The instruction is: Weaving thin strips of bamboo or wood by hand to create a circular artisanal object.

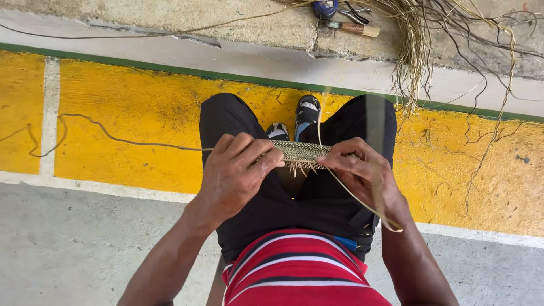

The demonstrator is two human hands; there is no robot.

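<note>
A narrow woven band of pale straw (300, 152) stretches across my lap between both hands, with short loose ends sticking out below it. My left hand (235, 170) pinches its left end, fingers curled over the weave. My right hand (362, 170) grips the right end and also holds a long thin straw strand (354, 195) that loops down past my wrist. A thin cord (113, 136) trails from the band out to the left over the floor.
I sit in black shorts and a red striped shirt, sandalled feet (297, 120) on a yellow painted floor (130, 113). A pile of loose straw fibres (430, 45) lies at the upper right. A wooden-handled tool (354, 27) and a small blue object (324, 8) rest on the concrete ledge.
</note>
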